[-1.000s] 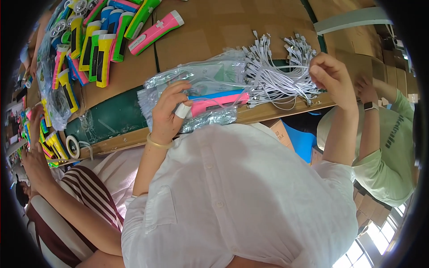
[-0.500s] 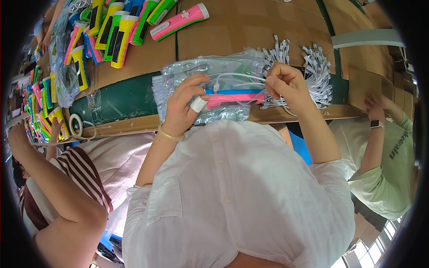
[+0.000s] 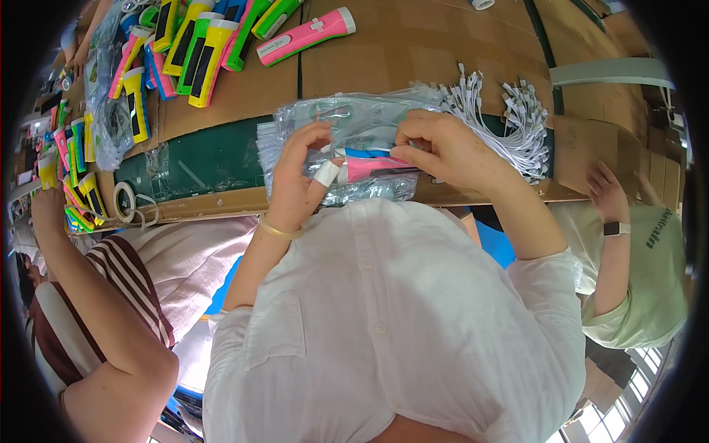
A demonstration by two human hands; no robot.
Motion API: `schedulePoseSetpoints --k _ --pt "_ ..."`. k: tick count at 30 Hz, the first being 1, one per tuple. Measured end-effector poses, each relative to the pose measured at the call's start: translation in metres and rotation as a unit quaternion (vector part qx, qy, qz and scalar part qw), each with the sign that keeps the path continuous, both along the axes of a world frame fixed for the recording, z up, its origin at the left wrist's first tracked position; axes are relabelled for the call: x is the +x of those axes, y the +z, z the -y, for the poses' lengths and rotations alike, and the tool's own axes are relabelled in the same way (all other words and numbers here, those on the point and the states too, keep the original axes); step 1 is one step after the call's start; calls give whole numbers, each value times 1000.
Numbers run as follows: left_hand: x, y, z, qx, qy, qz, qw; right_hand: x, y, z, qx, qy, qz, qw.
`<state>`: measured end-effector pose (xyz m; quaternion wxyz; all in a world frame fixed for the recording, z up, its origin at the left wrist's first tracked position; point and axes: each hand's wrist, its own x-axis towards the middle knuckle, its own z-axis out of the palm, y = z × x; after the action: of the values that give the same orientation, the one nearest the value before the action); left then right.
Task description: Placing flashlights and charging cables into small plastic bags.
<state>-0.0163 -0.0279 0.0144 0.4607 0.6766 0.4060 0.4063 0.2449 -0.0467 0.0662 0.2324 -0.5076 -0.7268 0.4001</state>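
Pink and blue, a toy-like flashlight sits between both hands, at the near edge of the table, on top of a stack of clear plastic bags. The left hand curls around one end, with white tape on one finger, probably to hold it steady. The right hand pinches the other end with its fingertips, maybe along with a bag edge; I cannot tell for sure. A bunch of white cables, too many to count, lies just beside the right hand, easy to grab. One more pink flashlight lies farther off alone. A heap of bright flashlights waits far left. Two other people sit at the sides.
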Motion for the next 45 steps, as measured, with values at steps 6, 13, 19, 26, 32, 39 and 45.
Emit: schedulePoseSetpoints --k 6,13,19,26,32,39,45 --pt "-13 8 6 -40 58 -117 991 -26 -9 -29 -72 85 -24 993" --pt "-7 9 4 -22 52 -10 998 -55 -4 -35 -61 86 -22 994" --pt "-17 3 2 -106 112 82 985 11 -14 -15 66 13 28 997" --pt "7 7 -51 191 80 -158 966 92 -22 0 36 -248 30 968" --pt "32 3 -107 31 -67 -371 926 268 -6 -62 104 -512 51 851" --pt "21 -6 -116 -77 -148 -241 956 234 -12 -89 209 -401 215 866" --pt "24 -7 -104 104 -110 -234 960 19 -40 -73 183 -51 71 979"
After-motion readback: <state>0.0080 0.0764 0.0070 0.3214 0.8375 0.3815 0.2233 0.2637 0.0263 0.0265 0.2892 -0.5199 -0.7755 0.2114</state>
